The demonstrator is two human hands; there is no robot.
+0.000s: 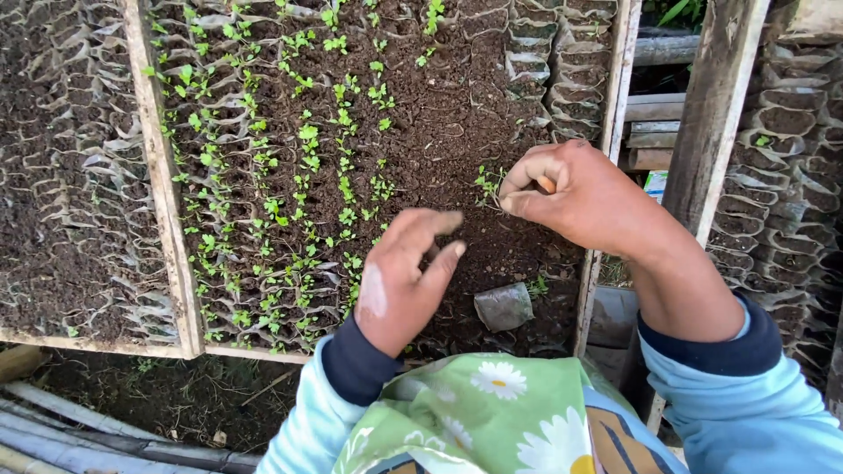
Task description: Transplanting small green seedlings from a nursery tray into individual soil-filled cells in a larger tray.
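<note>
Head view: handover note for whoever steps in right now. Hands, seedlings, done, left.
Left hand: open, fingers spread, hovering over bare soil; holds nothing visible.
Right hand: fingers pinched at a small green seedling at the soil surface, with something small and orange between them.
Seedling bed: wood-framed soil pockets. Left and upper rows carry sprouts.
Done: those sprouted rows are filled.
Left: the bare soil on the right and near side of the bed.
Also: a small grey plastic pouch lies on the soil near the front edge.
</note>
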